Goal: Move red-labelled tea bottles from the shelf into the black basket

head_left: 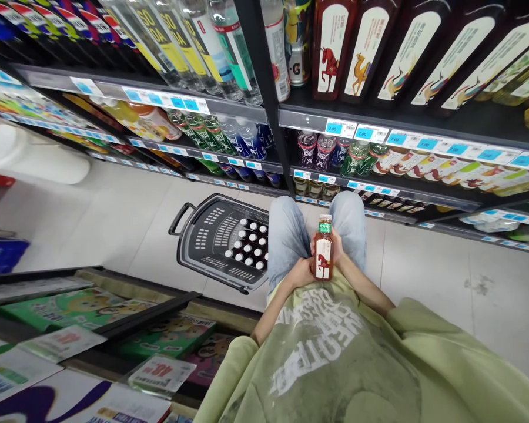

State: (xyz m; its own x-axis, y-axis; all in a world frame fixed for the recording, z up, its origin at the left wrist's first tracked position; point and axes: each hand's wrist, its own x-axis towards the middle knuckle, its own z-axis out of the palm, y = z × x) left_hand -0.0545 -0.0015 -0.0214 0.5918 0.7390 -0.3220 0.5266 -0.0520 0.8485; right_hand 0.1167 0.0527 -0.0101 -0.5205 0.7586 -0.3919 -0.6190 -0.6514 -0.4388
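Observation:
A small bottle of reddish-brown tea (324, 249) stands nearly upright in front of my lap, its cap clear and its neck band green. Its white label carries a red horse picture. Around its right side and back wraps my right hand (337, 247), partly hidden behind the bottle. My left hand (303, 272) is closed against the lower left side, with its fingertips mostly hidden. To the left of my bent knees, a black shopping basket (189, 235) rests on the floor. Several dark bottles with white caps (249, 242) stand in it, grouped toward my leg.
Ahead, shelves hold large tea bottles (332, 50), soda bottles (167, 44) and rows of small bottles (357, 157). Price tags line the shelf edge (397, 139). Behind me at lower left is a display of boxes (70, 308). A white cylinder (30, 155) lies at far left.

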